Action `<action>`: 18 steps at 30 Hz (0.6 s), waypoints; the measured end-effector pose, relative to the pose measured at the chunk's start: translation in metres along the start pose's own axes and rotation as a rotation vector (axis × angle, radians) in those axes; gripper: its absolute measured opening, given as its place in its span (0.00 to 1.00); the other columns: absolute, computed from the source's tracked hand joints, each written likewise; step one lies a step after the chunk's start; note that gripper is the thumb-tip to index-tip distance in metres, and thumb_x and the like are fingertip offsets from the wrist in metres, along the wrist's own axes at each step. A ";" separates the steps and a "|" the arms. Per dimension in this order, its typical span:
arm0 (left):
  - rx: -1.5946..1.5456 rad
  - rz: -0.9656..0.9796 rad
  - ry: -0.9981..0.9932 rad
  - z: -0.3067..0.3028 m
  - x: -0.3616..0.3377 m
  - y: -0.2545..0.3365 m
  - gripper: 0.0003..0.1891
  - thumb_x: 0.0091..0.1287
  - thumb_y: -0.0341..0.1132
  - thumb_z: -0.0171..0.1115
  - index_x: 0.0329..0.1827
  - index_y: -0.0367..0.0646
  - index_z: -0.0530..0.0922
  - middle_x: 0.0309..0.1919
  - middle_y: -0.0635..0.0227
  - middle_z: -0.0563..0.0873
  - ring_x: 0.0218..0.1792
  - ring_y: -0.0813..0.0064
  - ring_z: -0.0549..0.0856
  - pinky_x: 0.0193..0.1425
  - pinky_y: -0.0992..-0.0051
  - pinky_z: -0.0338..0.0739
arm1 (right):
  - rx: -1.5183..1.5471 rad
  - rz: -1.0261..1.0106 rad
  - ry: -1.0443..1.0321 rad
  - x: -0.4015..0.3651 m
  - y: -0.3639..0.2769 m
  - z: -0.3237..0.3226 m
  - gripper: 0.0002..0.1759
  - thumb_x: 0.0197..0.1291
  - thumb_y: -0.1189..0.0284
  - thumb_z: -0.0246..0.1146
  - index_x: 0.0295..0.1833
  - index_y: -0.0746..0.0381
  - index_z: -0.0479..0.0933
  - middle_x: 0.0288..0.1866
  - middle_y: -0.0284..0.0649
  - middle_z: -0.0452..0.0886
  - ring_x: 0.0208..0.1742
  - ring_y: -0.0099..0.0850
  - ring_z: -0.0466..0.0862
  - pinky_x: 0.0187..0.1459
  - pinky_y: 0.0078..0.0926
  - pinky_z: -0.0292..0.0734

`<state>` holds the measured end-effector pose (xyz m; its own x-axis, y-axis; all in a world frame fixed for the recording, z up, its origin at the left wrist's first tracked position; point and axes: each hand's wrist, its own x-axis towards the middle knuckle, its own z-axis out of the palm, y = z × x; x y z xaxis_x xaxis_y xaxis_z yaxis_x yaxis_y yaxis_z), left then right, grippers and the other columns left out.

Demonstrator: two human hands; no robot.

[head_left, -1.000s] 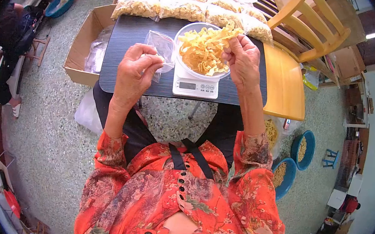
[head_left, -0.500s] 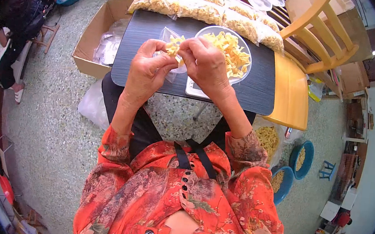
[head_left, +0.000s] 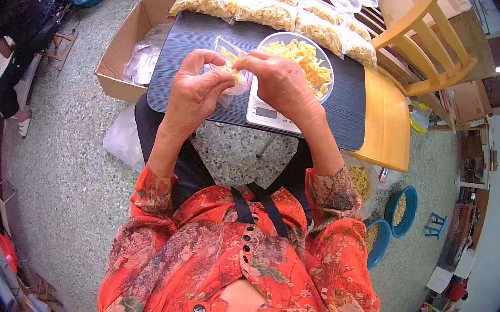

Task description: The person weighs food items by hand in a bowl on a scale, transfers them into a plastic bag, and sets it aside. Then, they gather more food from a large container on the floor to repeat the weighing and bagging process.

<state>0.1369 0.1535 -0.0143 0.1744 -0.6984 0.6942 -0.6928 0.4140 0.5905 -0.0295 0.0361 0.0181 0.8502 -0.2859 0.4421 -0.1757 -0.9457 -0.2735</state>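
My left hand [head_left: 193, 89] grips a small clear plastic bag [head_left: 222, 44] above the dark table. Yellow dried pieces [head_left: 231, 61] show inside it, between thumb and index finger. At the bag's right side is my right hand [head_left: 283, 86], its fingers closed together by the pieces; what they pinch is hidden. Just behind that hand, a clear round bowl [head_left: 330, 92] holds more curled yellow pieces [head_left: 308, 64]. Partly under the bowl and my right forearm sits a white digital scale [head_left: 261, 119].
Filled clear bags [head_left: 265, 12] line the table's [head_left: 180, 33] far edge. A cardboard box [head_left: 114, 56] with plastic packs stands left. On the right are a wooden chair [head_left: 388, 116] and, on the floor, blue basins [head_left: 399, 229]. Another person's leg [head_left: 10, 85] shows far left.
My right hand has turned flatter and shifted slightly, uncovering more of the scale and its display. The left hand stays at the bag, with the pieces sitting lower between the hands.
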 end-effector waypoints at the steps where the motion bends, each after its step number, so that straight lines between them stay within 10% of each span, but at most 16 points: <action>1: 0.004 -0.011 -0.022 0.001 -0.001 -0.001 0.09 0.54 0.23 0.75 0.38 0.41 0.88 0.43 0.61 0.83 0.47 0.62 0.84 0.53 0.66 0.79 | 0.104 -0.002 0.100 0.000 0.000 0.000 0.19 0.52 0.86 0.60 0.48 0.56 0.80 0.39 0.44 0.85 0.43 0.46 0.87 0.43 0.43 0.82; 8: -0.023 -0.038 -0.032 -0.008 0.000 0.008 0.08 0.55 0.24 0.75 0.38 0.40 0.87 0.44 0.61 0.84 0.48 0.61 0.84 0.53 0.65 0.79 | 0.053 0.087 -0.038 -0.002 -0.004 0.000 0.14 0.55 0.87 0.58 0.44 0.59 0.76 0.33 0.49 0.83 0.40 0.50 0.86 0.41 0.45 0.80; 18: 0.021 -0.039 -0.101 -0.012 -0.001 -0.005 0.07 0.55 0.24 0.74 0.37 0.39 0.87 0.44 0.60 0.84 0.47 0.62 0.85 0.53 0.67 0.80 | 0.110 0.206 0.409 -0.004 0.006 -0.019 0.10 0.53 0.86 0.56 0.38 0.63 0.80 0.36 0.47 0.84 0.41 0.48 0.86 0.44 0.41 0.81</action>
<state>0.1488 0.1593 -0.0132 0.1307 -0.7691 0.6256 -0.7018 0.3739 0.6063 -0.0433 0.0284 0.0308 0.5341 -0.5241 0.6634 -0.2481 -0.8473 -0.4697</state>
